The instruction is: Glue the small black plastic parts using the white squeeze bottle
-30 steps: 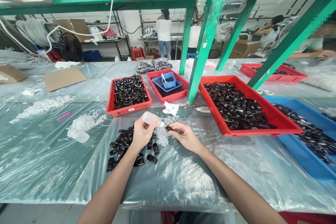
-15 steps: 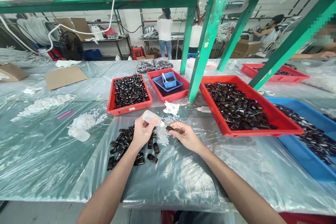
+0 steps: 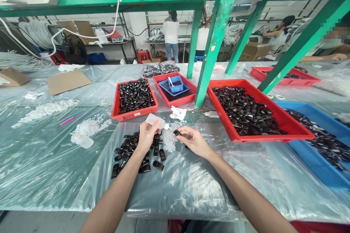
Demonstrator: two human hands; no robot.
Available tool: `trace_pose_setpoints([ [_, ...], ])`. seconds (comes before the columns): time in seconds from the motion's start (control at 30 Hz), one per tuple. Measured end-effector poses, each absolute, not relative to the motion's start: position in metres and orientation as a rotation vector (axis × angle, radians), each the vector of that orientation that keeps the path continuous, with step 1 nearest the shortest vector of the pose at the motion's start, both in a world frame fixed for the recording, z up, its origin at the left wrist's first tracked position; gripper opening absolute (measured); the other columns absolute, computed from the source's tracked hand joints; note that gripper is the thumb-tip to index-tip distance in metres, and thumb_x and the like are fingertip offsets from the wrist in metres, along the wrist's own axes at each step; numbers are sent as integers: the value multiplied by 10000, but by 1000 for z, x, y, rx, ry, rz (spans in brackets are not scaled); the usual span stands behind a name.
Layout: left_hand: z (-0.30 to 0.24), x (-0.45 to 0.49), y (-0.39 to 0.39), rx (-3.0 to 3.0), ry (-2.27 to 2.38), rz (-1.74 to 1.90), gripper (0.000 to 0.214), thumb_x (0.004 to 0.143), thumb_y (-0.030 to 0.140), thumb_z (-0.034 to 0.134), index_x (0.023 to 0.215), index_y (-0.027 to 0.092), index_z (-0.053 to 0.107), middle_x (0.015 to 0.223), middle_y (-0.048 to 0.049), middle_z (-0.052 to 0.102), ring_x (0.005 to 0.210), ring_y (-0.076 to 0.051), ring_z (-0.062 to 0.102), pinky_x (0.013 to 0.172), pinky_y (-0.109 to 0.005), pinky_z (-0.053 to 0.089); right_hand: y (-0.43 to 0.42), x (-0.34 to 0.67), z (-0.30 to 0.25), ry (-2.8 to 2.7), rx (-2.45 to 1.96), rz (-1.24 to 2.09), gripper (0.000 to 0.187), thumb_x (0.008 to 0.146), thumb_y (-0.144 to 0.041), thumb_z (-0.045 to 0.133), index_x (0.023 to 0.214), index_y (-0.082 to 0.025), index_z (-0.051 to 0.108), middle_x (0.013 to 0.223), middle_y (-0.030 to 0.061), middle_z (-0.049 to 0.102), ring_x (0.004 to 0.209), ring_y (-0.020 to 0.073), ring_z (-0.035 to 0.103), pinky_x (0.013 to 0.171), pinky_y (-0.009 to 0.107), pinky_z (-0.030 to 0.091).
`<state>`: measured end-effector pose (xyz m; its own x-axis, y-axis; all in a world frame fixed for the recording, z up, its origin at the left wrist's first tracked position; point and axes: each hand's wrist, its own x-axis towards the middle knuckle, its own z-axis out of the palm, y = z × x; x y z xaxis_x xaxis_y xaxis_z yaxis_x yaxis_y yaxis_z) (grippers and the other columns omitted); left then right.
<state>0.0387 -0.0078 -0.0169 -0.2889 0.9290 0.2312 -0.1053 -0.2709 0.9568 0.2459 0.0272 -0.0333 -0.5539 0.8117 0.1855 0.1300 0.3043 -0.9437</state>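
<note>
My left hand (image 3: 147, 134) is closed around a translucent squeeze bottle (image 3: 155, 120), tilted so its thin tip points right. Between the fingers of my right hand (image 3: 194, 141) is a small black plastic casing (image 3: 177, 132), close to the bottle's tip; whether the two touch I cannot tell. Beneath the hands lies a scatter of small white pieces (image 3: 170, 141). Loose black casings (image 3: 158, 165) are heaped on the plastic-covered table (image 3: 175, 189), partly hidden by my left hand and forearm. A crumpled white tissue (image 3: 178, 113) sits just beyond the hands.
Red trays of black casings stand at the left (image 3: 133, 117) and right (image 3: 273, 138), with a blue tray (image 3: 322, 174) beyond. Another red tray (image 3: 180, 102) holds small blue trays. A green post (image 3: 209, 51) rises behind. White pieces (image 3: 87, 125) and a pink tool (image 3: 67, 120) lie left.
The squeeze bottle in my left hand has drawn slightly left, its tip backing off a little from the black casing. My right hand has barely moved.
</note>
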Motion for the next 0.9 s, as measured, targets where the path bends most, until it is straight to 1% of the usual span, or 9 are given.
trace_pose_setpoints([
  [0.1,-20,37,-6,1071,1132,1658,390,804,512,746,790,124,706,588,-21,581,518,-106,475,459,-222,273,34,259,-27,-2085,-929,1095,202,909,-411,627,965,-217,636,791,10,696,656,168,596,616,275,421],
  [0.23,-19,37,-5,992,1094,1691,400,798,517,744,786,119,703,599,-34,596,523,-111,484,458,-227,266,42,280,-17,-2369,-1121,766,109,852,-263,640,940,-226,694,817,12,691,717,181,612,681,285,411],
  [0.37,-15,37,-6,948,1077,1724,399,775,514,758,745,124,678,585,-27,591,508,-104,483,455,-223,270,43,296,-11,-2524,-1119,919,33,794,-216,669,781,-206,698,707,1,667,627,156,580,577,259,374],
  [0.47,-14,37,-5,943,1072,1724,405,767,516,760,720,124,666,569,-23,584,496,-99,481,452,-222,272,41,304,-8,-2568,-1145,1080,54,776,-249,721,761,-204,694,653,-7,656,570,147,566,530,255,364],
  [0.6,-15,37,-5,909,1062,1734,401,753,513,766,743,122,678,564,-22,583,497,-104,496,444,-221,268,35,291,-10,-2520,-1183,808,146,869,-355,690,916,-217,696,778,14,683,687,181,618,640,295,452],
  [0.67,-15,37,-4,883,1042,1738,391,758,505,765,739,125,672,559,-18,577,493,-101,490,447,-221,270,25,273,-14,-2513,-1034,649,172,927,-329,640,1059,-225,678,922,39,695,851,208,642,783,337,492],
  [0.77,-15,37,-4,845,1002,1733,385,769,499,760,720,132,653,560,-16,572,489,-95,479,451,-219,267,2,246,-21,-2634,-675,491,277,980,-232,559,1249,-240,628,1150,84,653,1108,247,582,963,396,471],
  [0.83,-15,37,-4,824,986,1729,383,773,497,759,714,135,646,560,-14,568,492,-95,480,451,-218,264,-13,234,-25,-2723,-581,411,307,999,-216,527,1288,-263,620,1150,90,624,1110,248,567,969,409,470],
  [0.9,-15,38,-4,811,976,1731,381,774,494,760,711,137,643,562,-13,568,493,-96,483,451,-219,264,-22,228,-28,-2779,-567,364,277,1016,-273,527,1275,-262,628,1095,87,618,1066,246,571,957,417,472],
])
